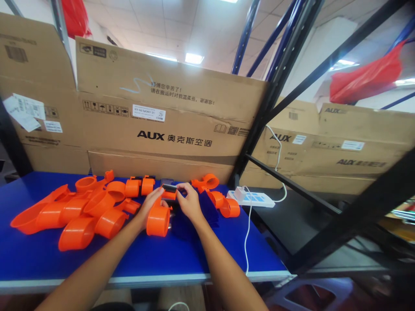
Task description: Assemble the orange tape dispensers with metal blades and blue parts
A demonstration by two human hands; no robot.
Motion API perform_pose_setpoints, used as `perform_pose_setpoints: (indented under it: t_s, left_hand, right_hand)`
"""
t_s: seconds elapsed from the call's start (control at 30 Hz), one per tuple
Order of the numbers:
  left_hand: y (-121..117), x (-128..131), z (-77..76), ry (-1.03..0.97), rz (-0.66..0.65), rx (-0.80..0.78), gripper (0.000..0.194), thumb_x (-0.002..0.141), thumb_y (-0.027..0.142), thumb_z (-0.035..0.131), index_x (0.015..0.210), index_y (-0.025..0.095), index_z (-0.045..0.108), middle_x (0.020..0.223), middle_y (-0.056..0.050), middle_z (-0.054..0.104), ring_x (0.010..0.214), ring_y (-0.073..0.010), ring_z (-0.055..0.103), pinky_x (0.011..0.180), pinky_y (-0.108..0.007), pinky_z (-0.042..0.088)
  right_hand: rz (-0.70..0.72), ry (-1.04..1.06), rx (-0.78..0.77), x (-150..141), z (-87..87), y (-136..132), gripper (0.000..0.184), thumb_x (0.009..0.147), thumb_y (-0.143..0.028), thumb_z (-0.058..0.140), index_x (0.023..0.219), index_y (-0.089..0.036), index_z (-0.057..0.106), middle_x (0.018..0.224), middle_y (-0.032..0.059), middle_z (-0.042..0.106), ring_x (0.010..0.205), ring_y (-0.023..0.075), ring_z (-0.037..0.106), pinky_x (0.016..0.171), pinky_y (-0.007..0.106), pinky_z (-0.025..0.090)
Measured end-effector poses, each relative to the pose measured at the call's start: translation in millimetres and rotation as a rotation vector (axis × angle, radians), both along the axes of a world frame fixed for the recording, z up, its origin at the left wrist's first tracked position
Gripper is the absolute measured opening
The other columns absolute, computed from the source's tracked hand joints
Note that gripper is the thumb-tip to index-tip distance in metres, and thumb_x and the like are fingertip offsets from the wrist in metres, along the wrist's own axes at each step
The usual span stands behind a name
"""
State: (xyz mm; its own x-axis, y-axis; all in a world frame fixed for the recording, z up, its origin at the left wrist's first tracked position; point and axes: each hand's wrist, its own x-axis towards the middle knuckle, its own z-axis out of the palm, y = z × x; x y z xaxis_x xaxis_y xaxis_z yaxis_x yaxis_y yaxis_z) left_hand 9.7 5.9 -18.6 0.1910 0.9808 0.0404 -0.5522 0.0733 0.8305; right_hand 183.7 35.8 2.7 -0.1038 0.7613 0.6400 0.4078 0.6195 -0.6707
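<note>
My left hand [151,203] is closed on an orange plastic part whose open, ring-like cup [158,221] hangs below the fingers. At its upper end lies a small black, shiny-edged piece [169,188], over an orange section. My right hand [188,202] pinches this same end from the right, with thumb and forefinger at the black piece; its other fingers are partly hidden. Just behind the hands is a dark block [167,182]. Beneath them, small metallic bits [170,226] show beside the cup, too small to name.
Several loose orange ring parts [78,233] crowd the left of the blue table [136,259]. Others [230,207] lie right, near a white power strip [259,199] with a cable running over the front edge. Cardboard [181,121] walls the back; a black rack post [256,129] stands right.
</note>
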Motion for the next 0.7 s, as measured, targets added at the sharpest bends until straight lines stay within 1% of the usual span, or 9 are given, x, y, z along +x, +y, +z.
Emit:
perform_pose_setpoints:
  t_s: [0.07,0.13,0.23,0.3,0.37,0.43,0.57,0.63,0.7]
  left_hand:
    - [0,-1,0.9,0.008,-0.002,-0.003,0.048,0.077,0.059,0.080,0.098,0.021,0.060,0.056,0.000,0.067,0.038,-0.0171,0.059,0.042,-0.025,0.043]
    - [-1,-2,2.4,0.015,-0.009,-0.013,0.048,0.077,0.062,0.079,0.095,0.021,0.061,0.055,-0.001,0.067,0.038,-0.0175,0.059,0.041,-0.025,0.043]
    - [-1,-3,5.2,0.028,-0.027,-0.037,0.048,0.076,0.064,0.079,0.088,0.021,0.063,0.051,-0.002,0.065,0.036,-0.0180,0.058,0.038,-0.025,0.040]
    - [-1,-4,6.8,0.035,-0.039,-0.051,0.048,0.075,0.064,0.079,0.086,0.020,0.064,0.050,-0.002,0.064,0.035,-0.0186,0.058,0.037,-0.026,0.038]
    - [0,-4,8.0,0.038,-0.048,-0.062,0.048,0.075,0.065,0.079,0.086,0.020,0.065,0.049,-0.003,0.064,0.034,-0.0193,0.058,0.037,-0.026,0.038]
    - [1,-4,8.8,0.040,-0.049,-0.068,0.048,0.075,0.064,0.079,0.087,0.020,0.065,0.049,-0.002,0.064,0.034,-0.0197,0.058,0.037,-0.026,0.038]
    - [3,-3,9.6,0.040,-0.043,-0.070,0.047,0.075,0.062,0.080,0.088,0.020,0.065,0.049,-0.001,0.064,0.035,-0.0199,0.059,0.037,-0.026,0.039]
    - [3,-3,9.3,0.040,-0.036,-0.067,0.046,0.075,0.061,0.081,0.091,0.021,0.064,0.050,-0.001,0.064,0.035,-0.0201,0.060,0.038,-0.026,0.040]
    - [2,-2,8.1,0.037,-0.023,-0.058,0.047,0.075,0.060,0.081,0.094,0.021,0.063,0.051,-0.001,0.065,0.036,-0.0201,0.061,0.038,-0.026,0.041]
  right_hand:
    - [0.007,0.014,-0.002,0,0.5,0,0.015,0.091,-0.032,0.060,0.094,-0.022,0.070,0.098,0.0072,0.072,0.094,0.0238,0.065,0.087,0.037,0.051]
    - [0.013,0.030,0.000,-1,1.7,-1,0.013,0.090,-0.031,0.062,0.091,-0.023,0.071,0.100,0.0075,0.070,0.098,0.0244,0.064,0.090,0.038,0.051]
    - [0.023,0.072,0.002,-1,2.8,-2,0.009,0.087,-0.030,0.066,0.088,-0.023,0.071,0.112,0.0100,0.065,0.109,0.0260,0.061,0.094,0.039,0.051]
    - [0.049,0.110,-0.006,-2,2.1,-1,0.009,0.085,-0.030,0.068,0.087,-0.022,0.071,0.120,0.0117,0.061,0.113,0.0264,0.060,0.094,0.039,0.052]
    - [0.105,0.149,-0.025,-4,0.1,0,0.011,0.086,-0.033,0.068,0.088,-0.022,0.069,0.122,0.0118,0.062,0.109,0.0250,0.063,0.091,0.038,0.055]
    - [0.166,0.195,-0.051,-6,-2.6,2,0.013,0.087,-0.035,0.067,0.091,-0.023,0.065,0.117,0.0103,0.066,0.100,0.0224,0.067,0.086,0.036,0.057]
    - [0.217,0.317,-0.090,-10,-6.5,6,0.025,0.085,-0.036,0.068,0.104,-0.025,0.056,0.111,0.0076,0.069,0.088,0.0188,0.068,0.079,0.033,0.059]
    - [0.224,0.369,-0.100,-11,-6.8,6,0.031,0.083,-0.033,0.069,0.109,-0.025,0.055,0.112,0.0076,0.069,0.086,0.0183,0.068,0.078,0.032,0.059]
    - [0.227,0.412,-0.106,-11,-6.1,6,0.034,0.081,-0.029,0.068,0.112,-0.025,0.055,0.112,0.0081,0.068,0.091,0.0193,0.069,0.081,0.034,0.059]
